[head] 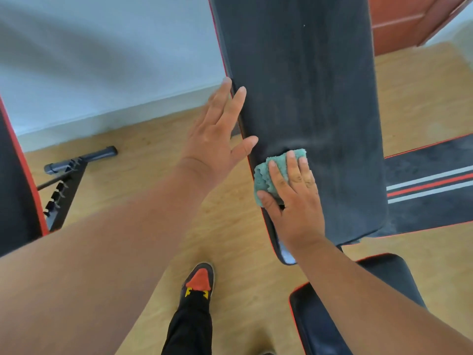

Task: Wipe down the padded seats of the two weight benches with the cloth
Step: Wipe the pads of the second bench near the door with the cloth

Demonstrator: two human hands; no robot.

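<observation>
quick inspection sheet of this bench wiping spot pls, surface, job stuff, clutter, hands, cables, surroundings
surface: long black bench pad with red edge piping, dusty and streaked
job's things: green cloth pressed on the pad's near left part; shorter seat pad below it; second bench at the left edge
clutter: nothing seen
grippers: right hand presses flat on the cloth, thumb at its edge; left hand open, fingers straight, at the pad's left edge
cables: nothing seen
surroundings: wooden floor; pale wall; black mat with red and white stripes at right; second bench's frame foot on the floor; person's shoe beside the bench
</observation>
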